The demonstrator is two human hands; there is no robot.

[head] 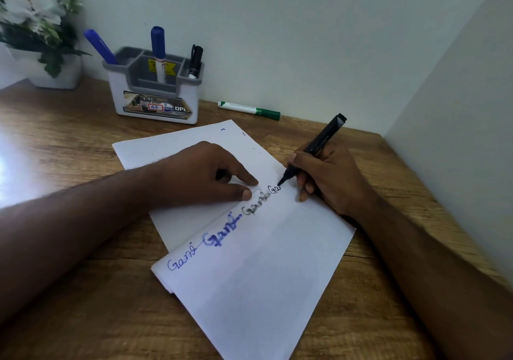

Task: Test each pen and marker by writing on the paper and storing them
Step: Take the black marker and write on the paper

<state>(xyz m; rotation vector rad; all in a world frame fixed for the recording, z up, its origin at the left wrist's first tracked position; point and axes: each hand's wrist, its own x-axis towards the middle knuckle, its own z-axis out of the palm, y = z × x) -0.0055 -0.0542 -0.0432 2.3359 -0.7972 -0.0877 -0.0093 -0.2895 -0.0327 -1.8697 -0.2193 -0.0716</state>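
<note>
White paper (258,271) lies slanted on the wooden desk, with several words written along its upper edge in blue and black ink. My right hand (327,176) grips a black marker (319,143), its tip touching the paper at the end of the last black word. My left hand (202,176) rests flat on the sheet, fingertips just left of the tip. A grey and white pen holder (155,101) at the back holds two blue markers (158,51) and a black pen (195,61). A green marker (249,109) lies capped on the desk by the wall.
A potted plant (39,35) stands in the back left corner. Walls close the desk at the back and on the right. Bare wooden desk (63,143) stretches to the left of the paper, with a bright glare on it.
</note>
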